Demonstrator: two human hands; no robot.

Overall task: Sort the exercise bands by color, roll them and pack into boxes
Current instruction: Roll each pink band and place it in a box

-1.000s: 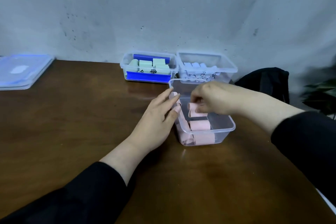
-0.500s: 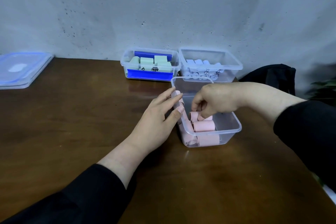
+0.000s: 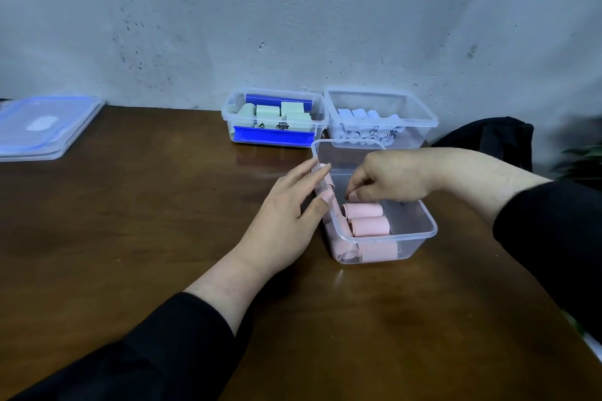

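The right hand (image 3: 387, 177) has lifted off the pink rolls (image 3: 366, 218), fingers curled, gripping nothing visible. The left hand (image 3: 293, 208) still presses flat against the clear box (image 3: 420, 231).

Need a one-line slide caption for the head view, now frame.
Left hand steadies the clear box while right hand reaches in above the pink rolls.

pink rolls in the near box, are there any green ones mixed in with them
No, the near box holds only pink rolls; the green rolls sit in a separate box at the back by the wall.
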